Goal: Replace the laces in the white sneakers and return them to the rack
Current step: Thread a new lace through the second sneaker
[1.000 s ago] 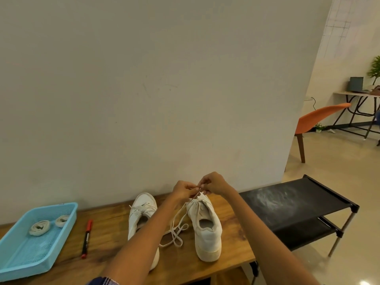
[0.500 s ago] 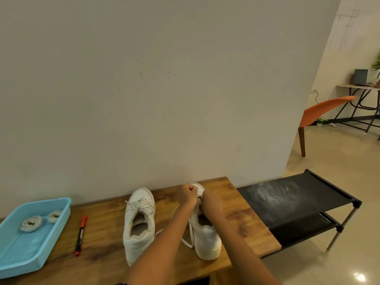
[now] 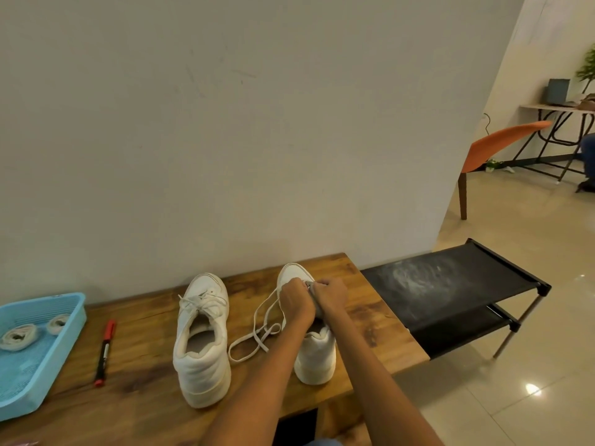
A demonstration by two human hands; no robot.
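At the far left a light blue plastic tray sits on the wooden bench, holding two coiled, greyish laces. They are probably the worn ones, set aside so they stay out of the work.

Just right of the tray lies a red marker, pointing away from the person; any print on its barrel is too small to read.

Next comes the left white sneaker, heel toward the person and toe toward the wall. It is already laced and tied in a bow, so it looks finished and parked.

Between the two shoes a loose white lace trails in loops over the bench, running up to the right white sneaker, which stands in the same heel-near pose, handy for working on the eyelets from above.

Both hands meet over that shoe's tongue area. The left hand has its fingers curled and seems to pinch the lace; the right hand is curled too, apparently gripping the lace or the shoe's upper, though which one is hidden. My reading is that the lace is being threaded or tightened near the toe end.

At the right, touching the bench's end, stands the black two-tier shoe rack, its top shelf dusty and ready for the pair.

No brand or label shows on either shoe.
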